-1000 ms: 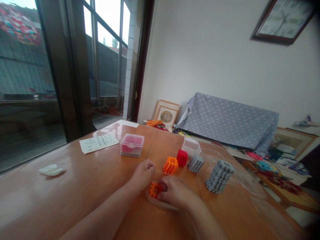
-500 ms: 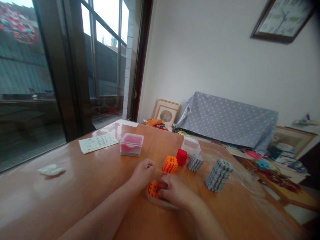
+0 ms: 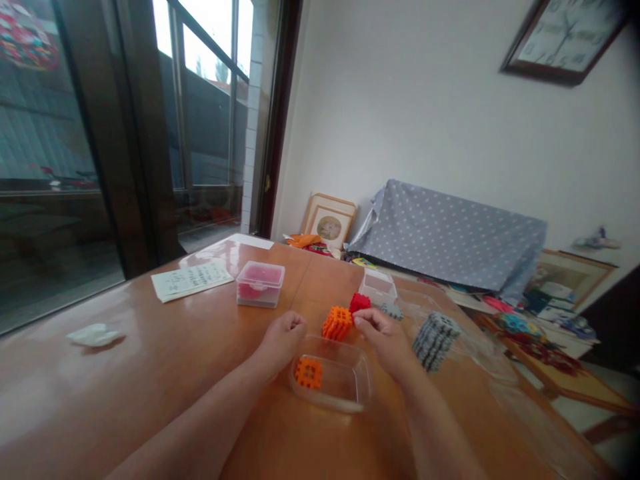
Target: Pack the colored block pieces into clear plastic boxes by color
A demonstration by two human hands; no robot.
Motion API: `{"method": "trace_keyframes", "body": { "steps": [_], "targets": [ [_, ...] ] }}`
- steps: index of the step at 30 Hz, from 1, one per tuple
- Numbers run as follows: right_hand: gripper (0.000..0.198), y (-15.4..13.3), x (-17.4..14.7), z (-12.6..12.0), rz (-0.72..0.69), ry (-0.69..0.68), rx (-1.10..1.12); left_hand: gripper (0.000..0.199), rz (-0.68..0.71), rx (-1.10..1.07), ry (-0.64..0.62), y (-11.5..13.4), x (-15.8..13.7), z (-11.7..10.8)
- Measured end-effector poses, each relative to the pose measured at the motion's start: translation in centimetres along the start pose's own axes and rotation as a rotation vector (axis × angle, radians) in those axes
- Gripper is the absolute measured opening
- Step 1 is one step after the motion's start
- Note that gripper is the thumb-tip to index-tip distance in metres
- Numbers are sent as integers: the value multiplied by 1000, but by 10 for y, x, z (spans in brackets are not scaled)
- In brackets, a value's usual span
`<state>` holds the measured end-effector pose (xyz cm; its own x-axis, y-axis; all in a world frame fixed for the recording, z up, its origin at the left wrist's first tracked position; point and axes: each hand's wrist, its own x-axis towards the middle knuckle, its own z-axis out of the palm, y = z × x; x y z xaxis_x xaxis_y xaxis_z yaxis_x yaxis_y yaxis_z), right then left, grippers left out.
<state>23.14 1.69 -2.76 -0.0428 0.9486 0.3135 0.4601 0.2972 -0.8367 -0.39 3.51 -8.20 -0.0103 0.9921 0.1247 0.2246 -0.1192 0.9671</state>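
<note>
A clear plastic container stands open on the table in front of me, with an orange notched square tile lying in its left side. My left hand is closed at the container's far left corner; whether its fingers grip the rim is hidden. Beyond the container, my right hand has thumb and fingers pressed together beside a stack of red tiles. I cannot make out what is between them. Left of those fingertips stands a stack of orange tiles. A short grey stack is partly covered by the right hand.
A taller grey stack stands to the right. Behind the stacks is a clear box. A lidded box with pink contents, written paper sheets and a crumpled white wrapper lie at left. Clear plastic sheeting covers the right edge.
My right hand has come up out of the container and moved away and to the right, to the red stack. The orange tile stays inside. My left hand keeps its place by the container.
</note>
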Motion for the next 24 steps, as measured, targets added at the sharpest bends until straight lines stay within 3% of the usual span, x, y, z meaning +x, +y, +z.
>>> {"method": "trace_keyframes", "body": {
  "steps": [7, 15, 24],
  "targets": [
    [57, 46, 26, -5, 49, 71, 48, 10, 20, 28, 24, 7, -1, -3],
    [77, 71, 35, 11, 79, -114, 66, 9, 5, -5, 46, 3, 1, -2],
    [71, 77, 38, 16, 113, -171, 91, 7, -19, -28, 31, 2, 2, 0]
  ]
}}
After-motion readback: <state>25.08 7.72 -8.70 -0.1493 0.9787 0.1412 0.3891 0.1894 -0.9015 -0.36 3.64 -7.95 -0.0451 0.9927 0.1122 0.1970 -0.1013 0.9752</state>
